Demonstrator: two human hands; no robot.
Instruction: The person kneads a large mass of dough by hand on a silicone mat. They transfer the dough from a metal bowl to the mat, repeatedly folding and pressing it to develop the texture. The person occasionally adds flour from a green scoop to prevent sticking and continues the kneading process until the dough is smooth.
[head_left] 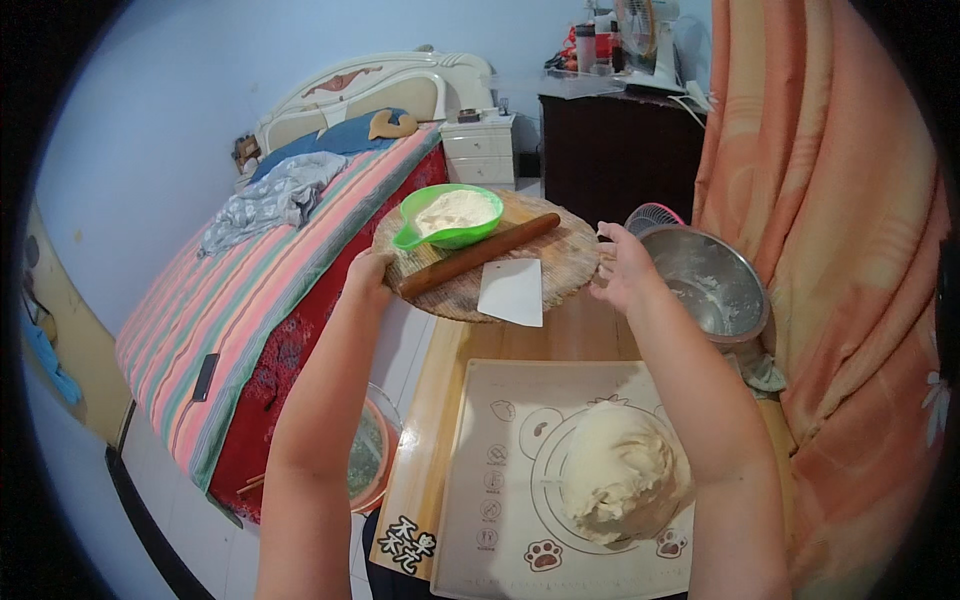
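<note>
Nearest: pale dough lump [625,470] on the printed baking mat [560,378], mat on the wooden desk [428,445]. Beyond, at the dough's 11 o'clock, round woven tray [570,265], held up in both hands. Left grip [369,272] closed on the tray's rim at 9 o'clock; right grip [626,268] on the rim at 3 o'clock, fingers whitened, looks closed too, underside hidden. Tray load: green bowl [472,239] of flour [455,211] at 11, brown rolling pin [480,255] slanting 8 to 2, white scraper [512,292] at 5, one corner jutting past the rim.

To do this well: tray dead level, both sides lifted and lowered together. Pin is round, likeliest to roll; scraper could slip off the near edge; flour spills on a tilt. Opposite holds suit it. Forearms straddle the dough, so worth giving it clearance; set the tray down slowly, flat.

Farther: steel basin [735,300] at the dough's 1 o'clock, whitish residue inside. Striped bed [280,260] at 10. Dark cabinet [620,150] at 12, farthest.
</note>
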